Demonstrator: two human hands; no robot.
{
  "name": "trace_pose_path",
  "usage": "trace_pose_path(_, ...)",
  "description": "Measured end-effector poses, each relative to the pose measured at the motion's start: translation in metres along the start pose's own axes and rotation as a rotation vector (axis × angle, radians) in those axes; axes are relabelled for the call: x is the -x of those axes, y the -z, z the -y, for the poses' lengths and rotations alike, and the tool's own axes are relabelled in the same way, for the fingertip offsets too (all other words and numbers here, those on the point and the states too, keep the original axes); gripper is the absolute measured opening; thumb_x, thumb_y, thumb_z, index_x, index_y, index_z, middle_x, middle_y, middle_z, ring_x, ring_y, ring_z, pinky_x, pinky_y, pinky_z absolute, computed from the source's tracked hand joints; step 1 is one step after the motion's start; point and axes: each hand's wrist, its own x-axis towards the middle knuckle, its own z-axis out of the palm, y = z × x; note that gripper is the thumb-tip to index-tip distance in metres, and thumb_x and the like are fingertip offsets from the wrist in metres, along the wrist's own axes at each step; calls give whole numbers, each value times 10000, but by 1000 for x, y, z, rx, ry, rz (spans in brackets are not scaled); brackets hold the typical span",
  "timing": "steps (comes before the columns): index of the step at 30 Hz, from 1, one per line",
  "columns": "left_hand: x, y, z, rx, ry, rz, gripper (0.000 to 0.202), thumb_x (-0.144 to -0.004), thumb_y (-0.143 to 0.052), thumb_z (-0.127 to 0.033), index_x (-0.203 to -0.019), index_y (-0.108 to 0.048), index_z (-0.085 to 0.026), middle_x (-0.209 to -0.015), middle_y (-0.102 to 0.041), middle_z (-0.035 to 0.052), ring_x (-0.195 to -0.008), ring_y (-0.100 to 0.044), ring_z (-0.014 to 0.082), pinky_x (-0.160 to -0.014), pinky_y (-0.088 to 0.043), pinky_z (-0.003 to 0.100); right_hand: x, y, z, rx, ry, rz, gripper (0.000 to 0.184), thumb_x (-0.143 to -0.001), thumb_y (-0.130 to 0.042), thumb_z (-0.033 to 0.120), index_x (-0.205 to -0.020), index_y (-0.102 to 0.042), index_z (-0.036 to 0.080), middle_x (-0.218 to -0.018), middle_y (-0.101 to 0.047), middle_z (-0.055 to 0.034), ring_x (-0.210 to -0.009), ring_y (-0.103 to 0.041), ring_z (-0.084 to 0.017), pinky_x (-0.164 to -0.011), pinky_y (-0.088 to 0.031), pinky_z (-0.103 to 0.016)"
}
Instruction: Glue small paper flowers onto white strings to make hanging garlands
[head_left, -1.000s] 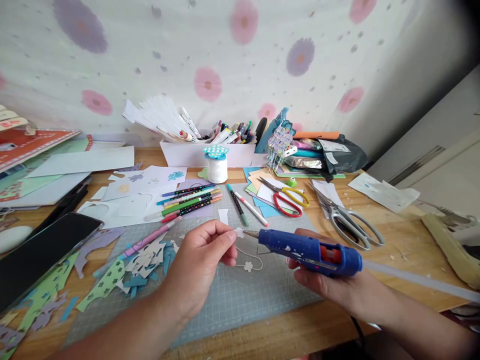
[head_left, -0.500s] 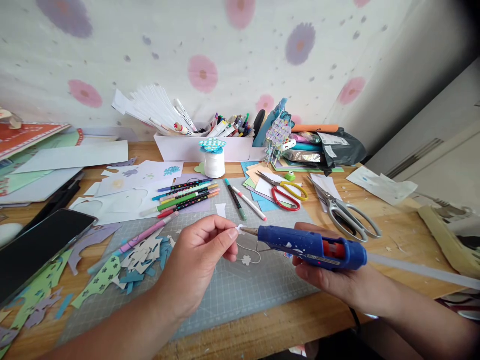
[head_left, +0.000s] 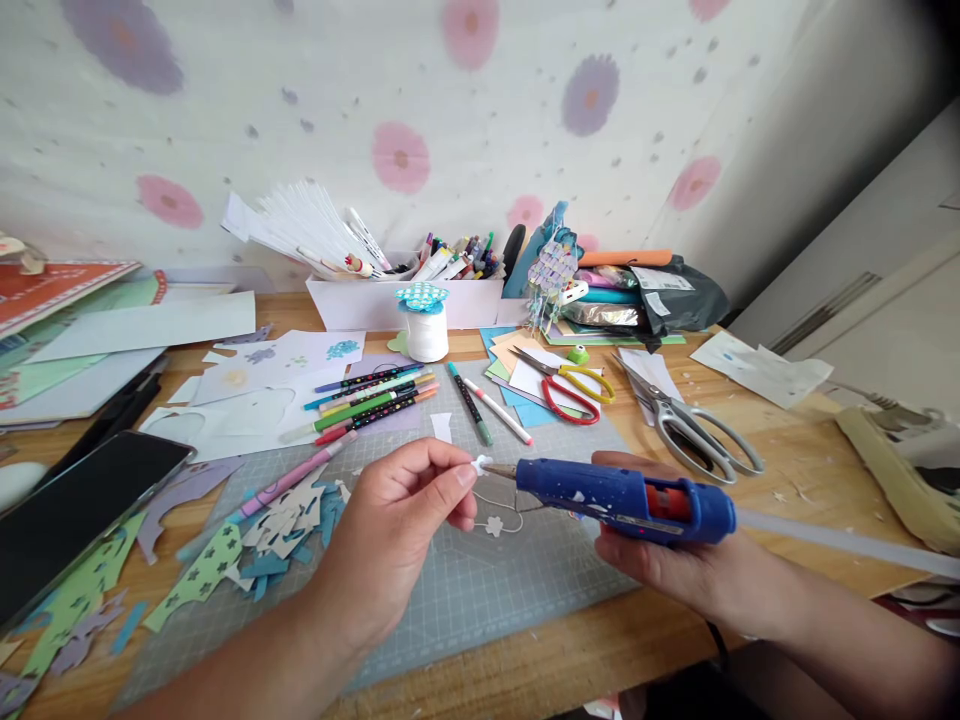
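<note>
The left hand (head_left: 397, 515) pinches a small white flower cutout (head_left: 481, 463) between thumb and fingertips. The right hand (head_left: 686, 572) grips a blue hot glue gun (head_left: 585, 490), its nozzle pointing left, at the flower. Below, a white cord (head_left: 520, 514) with another white flower (head_left: 493, 526) lies over the gridded cutting mat (head_left: 480, 610) on the wooden bench (head_left: 802, 475). Beyond stand felt-tip markers (head_left: 375, 415) in a loose cluster and a white spool (head_left: 427, 338); silver-handled scissors (head_left: 671, 415) lie to the right, a smartphone (head_left: 94, 510) far left.

a person's bare left hand (head_left: 397, 515) and left forearm (head_left: 300, 630) showed lower centre-left; bare right hand (head_left: 679, 565) and right forearm (head_left: 832, 625), lower right.
</note>
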Motion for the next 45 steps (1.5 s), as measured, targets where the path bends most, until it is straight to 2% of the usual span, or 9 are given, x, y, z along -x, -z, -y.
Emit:
trace_pose_path(9,1,1,-1,32,12,8,113,-799,-632,-250,-710,-653,-183,-563,-575,-38,-560,-523,82,-539,-402,188,0,-2,4,-16,20,-41,204,-784,-550,263,-606,-458,223,-633,-478,-4,-566,-476,-146,-531,-419,-276)
trace_pose_path(12,1,1,-1,41,20,10,113,-799,-634,-251,-713,-653,-180,-567,-576,-37,-561,-524,83,-545,-403,192,-1,-1,6,-14,10,-28,174,-770,-560,233,-616,-481,223,-628,-490,-5,-553,-482,-146,-513,-420,-270)
trace_pose_path(15,1,1,-2,53,42,2,118,-800,-634,-251,-709,-647,-177,-564,-570,-37,-557,-518,84,-544,-399,195,-1,0,5,-28,-3,-19,115,-784,-570,250,-673,-550,227,-665,-532,-15,-581,-516,-158,-519,-434,-274)
trace_pose_path(18,0,0,-2,69,56,-6,119,-791,-641,-254,-701,-639,-176,-558,-562,-39,-550,-510,84,-539,-393,196,0,0,2,-52,-19,7,38,-796,-588,259,-812,-616,238,-777,-594,-28,-673,-566,-175,-562,-469,-284)
trace_pose_path(22,0,1,-2,84,71,-14,121,-781,-645,-256,-691,-630,-177,-551,-556,-40,-539,-501,82,-530,-384,196,1,0,2,-70,-32,-7,115,-775,-589,199,-882,-625,222,-888,-607,-50,-795,-579,-202,-652,-496,-328)
trace_pose_path(29,0,2,0,71,75,7,150,-808,-629,-268,-687,-619,-180,-562,-554,-41,-553,-498,79,-546,-379,196,-2,-2,3,-77,-37,22,14,-783,-549,212,-771,-549,206,-796,-534,-35,-691,-532,-171,-596,-453,-305)
trace_pose_path(35,0,1,-1,73,74,6,152,-801,-628,-257,-673,-615,-175,-556,-551,-39,-543,-493,81,-537,-375,202,-2,-5,1,-4,27,-52,138,-780,-551,213,-666,-474,218,-691,-476,-14,-620,-484,-163,-541,-405,-293)
trace_pose_path(41,0,0,-2,75,81,-2,137,-791,-632,-258,-680,-622,-178,-550,-556,-38,-541,-500,85,-536,-380,204,0,-5,-1,-2,60,-73,103,-784,-563,230,-684,-577,255,-632,-511,-35,-637,-545,-214,-517,-440,-319)
trace_pose_path(45,0,0,-3,82,75,-2,135,-778,-637,-251,-669,-619,-174,-542,-550,-35,-531,-495,88,-520,-372,205,-1,-5,0,15,54,-80,98,-776,-558,231,-699,-610,263,-603,-519,-26,-610,-557,-204,-487,-448,-302)
